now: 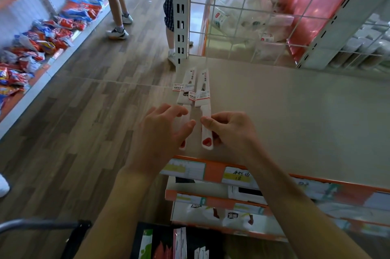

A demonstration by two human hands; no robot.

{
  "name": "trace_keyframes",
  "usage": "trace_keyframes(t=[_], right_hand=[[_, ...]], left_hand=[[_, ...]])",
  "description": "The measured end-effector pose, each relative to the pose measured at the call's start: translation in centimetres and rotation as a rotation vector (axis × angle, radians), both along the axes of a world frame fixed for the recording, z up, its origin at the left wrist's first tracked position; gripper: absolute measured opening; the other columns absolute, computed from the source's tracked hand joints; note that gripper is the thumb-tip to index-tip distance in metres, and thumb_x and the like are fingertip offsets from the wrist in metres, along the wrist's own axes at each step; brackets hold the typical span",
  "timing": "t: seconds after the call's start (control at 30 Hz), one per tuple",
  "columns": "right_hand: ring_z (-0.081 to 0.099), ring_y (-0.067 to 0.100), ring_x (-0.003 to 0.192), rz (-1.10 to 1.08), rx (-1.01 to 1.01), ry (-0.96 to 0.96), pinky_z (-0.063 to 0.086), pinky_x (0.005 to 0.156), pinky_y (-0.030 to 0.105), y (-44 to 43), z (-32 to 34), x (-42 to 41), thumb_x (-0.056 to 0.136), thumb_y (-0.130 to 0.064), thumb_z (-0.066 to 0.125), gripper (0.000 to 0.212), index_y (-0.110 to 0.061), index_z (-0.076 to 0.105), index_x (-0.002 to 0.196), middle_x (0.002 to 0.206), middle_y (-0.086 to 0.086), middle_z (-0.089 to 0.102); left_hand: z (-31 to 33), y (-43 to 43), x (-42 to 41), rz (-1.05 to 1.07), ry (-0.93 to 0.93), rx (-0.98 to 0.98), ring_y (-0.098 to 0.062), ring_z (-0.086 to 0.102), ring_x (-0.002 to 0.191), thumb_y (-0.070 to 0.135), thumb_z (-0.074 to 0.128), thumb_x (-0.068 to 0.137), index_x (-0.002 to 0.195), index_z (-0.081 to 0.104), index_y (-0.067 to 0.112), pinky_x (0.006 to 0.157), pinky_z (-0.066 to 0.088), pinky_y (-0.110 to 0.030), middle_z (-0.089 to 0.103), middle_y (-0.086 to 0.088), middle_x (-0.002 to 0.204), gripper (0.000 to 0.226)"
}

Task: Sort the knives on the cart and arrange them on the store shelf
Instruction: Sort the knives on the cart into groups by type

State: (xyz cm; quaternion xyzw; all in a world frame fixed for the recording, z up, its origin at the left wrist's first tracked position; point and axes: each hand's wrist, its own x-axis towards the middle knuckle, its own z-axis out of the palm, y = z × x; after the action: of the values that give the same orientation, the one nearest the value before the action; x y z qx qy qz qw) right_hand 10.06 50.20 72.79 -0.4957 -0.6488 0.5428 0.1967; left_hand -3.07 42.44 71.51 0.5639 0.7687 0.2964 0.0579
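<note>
Two white knives in white card sleeves lie side by side at the left end of the beige shelf top (295, 111), blades pointing away from me. My right hand (230, 132) pinches the white handle of the right knife (204, 89), whose red-marked handle end shows below my fingers. My left hand (162, 132) hovers with fingers spread over the handle of the left knife (186, 87), partly hiding it; I cannot tell whether it touches. At the bottom edge, the cart (173, 244) holds more packaged knives.
A white wire grid (263, 15) and slotted upright (180, 13) back the shelf. Orange-edged lower shelves (215, 174) hold boxed goods. Two people's legs (114, 5) stand in the wooden-floored aisle. Snack packets (42, 43) fill the low shelf on the left.
</note>
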Motion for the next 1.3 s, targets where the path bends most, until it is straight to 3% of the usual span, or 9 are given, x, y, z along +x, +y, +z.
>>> trace_keyframes(t=[0.17,0.37,0.43,0.53,0.63,1.07,1.2,1.3], right_hand=[[0.064,-0.001,0.049,-0.012,0.000,0.029,0.051,0.047,0.013,0.0,-0.2,-0.3,0.082,-0.024,0.067,0.039,-0.015,0.059,0.119,0.073,-0.006,0.067],[0.062,0.001,0.050,-0.003,-0.024,0.040,0.053,0.047,0.016,-0.2,-0.1,-0.7,0.085,-0.021,0.064,0.041,-0.012,0.053,0.123,0.074,-0.005,0.064],[0.061,0.003,0.055,0.014,0.066,-0.043,0.053,0.052,0.014,-0.3,0.0,-0.9,0.085,-0.026,0.064,0.043,-0.014,0.053,0.124,0.080,-0.002,0.067],[0.060,0.004,0.067,0.072,0.349,-0.284,0.040,0.055,0.004,-0.2,-0.1,-1.3,0.085,-0.035,0.062,0.044,-0.016,0.054,0.124,0.092,0.000,0.069],[0.062,0.019,0.096,0.081,0.502,-0.445,0.038,0.071,0.020,-0.1,-0.6,-1.7,0.086,-0.039,0.060,0.046,-0.013,0.053,0.123,0.103,0.007,0.068],[0.063,0.025,0.087,0.024,0.594,-0.430,0.043,0.069,0.025,0.0,-1.3,-2.1,0.084,-0.030,0.058,0.036,-0.007,0.063,0.111,0.097,0.012,0.069],[0.064,0.026,0.090,0.043,0.582,-0.441,0.046,0.072,0.028,0.1,-1.2,-2.1,0.085,-0.031,0.058,0.037,-0.007,0.062,0.113,0.100,0.013,0.069],[0.064,0.025,0.089,0.069,0.591,-0.450,0.050,0.075,0.030,-0.2,-1.1,-2.0,0.085,-0.032,0.060,0.038,-0.007,0.061,0.113,0.100,0.012,0.069]], left_hand=[[0.0,-0.1,0.1,-0.013,0.017,-0.026,-0.016,0.057,0.098,0.038,0.055,0.086,0.114,0.061,0.015,0.074,0.039,-0.020,0.062,-0.003,0.115,0.036],[-0.4,-0.1,0.0,-0.005,0.026,-0.028,-0.015,0.057,0.096,0.039,0.054,0.086,0.113,0.060,0.017,0.074,0.041,-0.021,0.062,-0.003,0.112,0.036],[-0.7,0.0,-0.1,-0.001,0.038,-0.032,-0.017,0.057,0.094,0.040,0.054,0.085,0.113,0.061,0.017,0.072,0.041,-0.022,0.063,-0.003,0.110,0.037],[-0.8,0.1,-0.1,0.005,0.042,-0.023,-0.017,0.057,0.095,0.040,0.056,0.086,0.112,0.061,0.017,0.071,0.038,-0.021,0.062,-0.002,0.109,0.035],[-0.9,0.1,0.0,0.017,0.045,-0.017,-0.017,0.056,0.097,0.039,0.056,0.086,0.111,0.061,0.019,0.072,0.039,-0.022,0.061,0.000,0.109,0.033],[-1.5,-0.2,0.5,0.082,-0.039,0.075,-0.009,0.049,0.089,0.030,0.064,0.082,0.099,0.066,0.015,0.071,0.035,-0.022,0.063,0.001,0.099,0.022],[-1.2,-0.4,0.5,0.064,-0.090,0.082,-0.012,0.055,0.078,0.026,0.066,0.081,0.095,0.068,0.013,0.065,0.041,-0.021,0.058,0.002,0.085,0.019],[-0.7,-0.7,0.5,0.034,-0.106,0.059,-0.014,0.057,0.072,0.025,0.065,0.082,0.095,0.068,0.012,0.067,0.049,-0.028,0.060,-0.001,0.080,0.019]])
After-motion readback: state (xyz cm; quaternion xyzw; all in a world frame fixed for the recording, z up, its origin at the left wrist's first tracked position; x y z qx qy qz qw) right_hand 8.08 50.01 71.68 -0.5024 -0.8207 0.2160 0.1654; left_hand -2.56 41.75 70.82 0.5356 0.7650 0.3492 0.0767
